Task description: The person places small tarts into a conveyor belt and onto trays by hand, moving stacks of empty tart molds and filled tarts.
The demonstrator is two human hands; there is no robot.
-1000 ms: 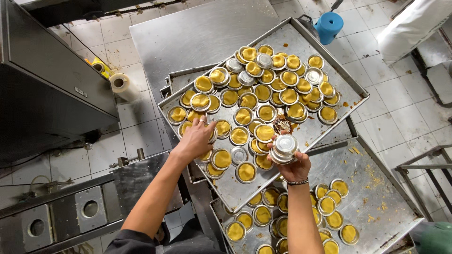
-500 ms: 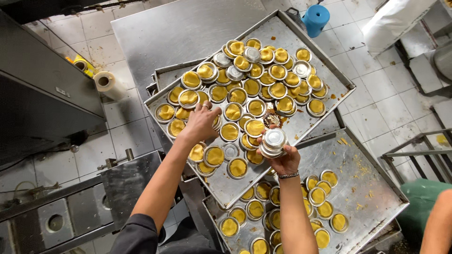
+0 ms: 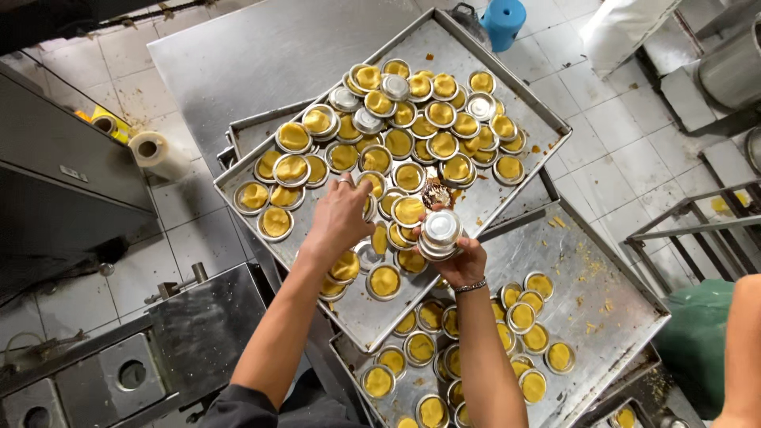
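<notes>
The right hand [image 3: 464, 261] grips a stack of empty silver tins [image 3: 440, 234] (shiny, nested) above the tray [image 3: 507, 87]. The left hand [image 3: 341, 218], fingers curled, touches a dough-filled tin [image 3: 408, 211] there.

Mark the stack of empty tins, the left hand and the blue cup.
stack of empty tins [image 3: 441, 231], head view, top tin's base
left hand [image 3: 342, 215], head view, back of hand
blue cup [image 3: 505, 19], head view, side wall

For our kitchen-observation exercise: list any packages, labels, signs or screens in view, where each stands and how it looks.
Yellow packet: far left, by the roll, small and partly hidden.
Film roll: left floor, white cylinder, hollow core.
No signs or screens show.
</notes>
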